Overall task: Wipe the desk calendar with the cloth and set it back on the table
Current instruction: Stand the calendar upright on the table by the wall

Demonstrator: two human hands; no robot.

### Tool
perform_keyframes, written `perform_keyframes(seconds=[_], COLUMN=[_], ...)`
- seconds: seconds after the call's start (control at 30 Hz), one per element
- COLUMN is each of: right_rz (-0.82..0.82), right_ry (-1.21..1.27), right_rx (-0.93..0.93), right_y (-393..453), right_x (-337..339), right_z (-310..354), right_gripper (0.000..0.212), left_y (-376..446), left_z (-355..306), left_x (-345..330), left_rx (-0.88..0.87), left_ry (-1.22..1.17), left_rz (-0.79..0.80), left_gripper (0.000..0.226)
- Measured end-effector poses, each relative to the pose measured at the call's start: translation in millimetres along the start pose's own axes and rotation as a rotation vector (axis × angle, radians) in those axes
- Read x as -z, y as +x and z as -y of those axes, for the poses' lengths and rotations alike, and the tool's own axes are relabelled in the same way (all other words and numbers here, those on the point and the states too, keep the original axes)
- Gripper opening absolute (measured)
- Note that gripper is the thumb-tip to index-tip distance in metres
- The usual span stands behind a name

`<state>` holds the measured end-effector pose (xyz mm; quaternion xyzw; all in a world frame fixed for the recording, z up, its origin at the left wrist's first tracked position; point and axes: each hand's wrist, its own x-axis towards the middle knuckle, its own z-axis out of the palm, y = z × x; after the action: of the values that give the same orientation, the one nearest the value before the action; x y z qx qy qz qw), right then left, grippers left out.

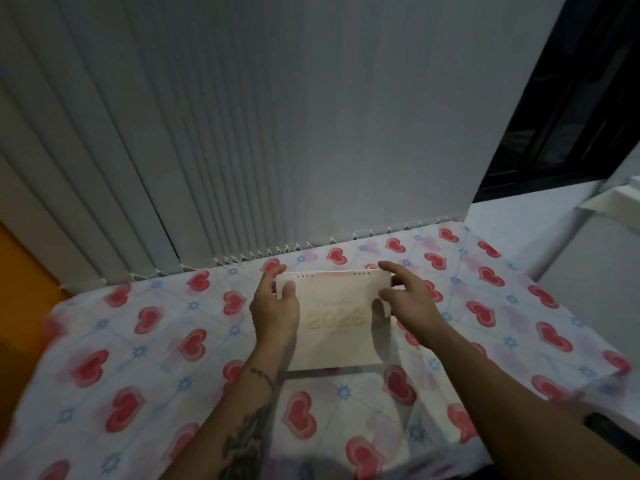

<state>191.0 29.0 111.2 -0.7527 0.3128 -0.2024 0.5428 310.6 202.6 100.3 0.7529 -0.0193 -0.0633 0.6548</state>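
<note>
A cream desk calendar (334,327) with a spiral top edge and a pale "2026" on its cover stands in the middle of the table (145,341). My left hand (275,306) grips its upper left corner, thumb on the front and fingers behind. At the upper right corner my right hand (407,294) holds it the same way. The calendar's lower edge is at the tablecloth, with a shadow under it. No cloth for wiping is in view.
The table wears a white tablecloth with red hearts and small blue flowers. Grey vertical blinds (242,133) hang right behind its far edge. A dark window (571,98) is at the upper right and a dark object (609,433) lies by the table's right front corner.
</note>
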Motion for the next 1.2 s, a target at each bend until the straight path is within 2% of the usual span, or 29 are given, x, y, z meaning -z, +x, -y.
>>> perform_keyframes(seconds=[0.3,0.67,0.97,1.2], right_rz=[0.055,0.103,0.156,0.182], right_ry=[-0.089,-0.105,-0.103,-0.118], right_rx=[0.027,0.098,0.072,0.100], right_y=[21.2,139.3,241.7,268.8], right_x=[-9.9,-11.3,-25.5,-35.4], right_z=[-8.6,6.8,4.7,-8.6], right_gripper=[0.051,0.049,0.054,0.059], left_y=[22.7,108.4,193.4,210.7], left_z=[2.5,-12.9,-21.1,-13.2], left_x=[14.1,-37.4,-95.5,-110.7], left_rx=[-0.070,0.087,0.028,0.026], left_ry=[0.211,0.120,0.189,0.216], left_rz=[-0.005,-0.064,-0.065,-0.114], left_gripper=[0.020,0.016,0.018,0.018])
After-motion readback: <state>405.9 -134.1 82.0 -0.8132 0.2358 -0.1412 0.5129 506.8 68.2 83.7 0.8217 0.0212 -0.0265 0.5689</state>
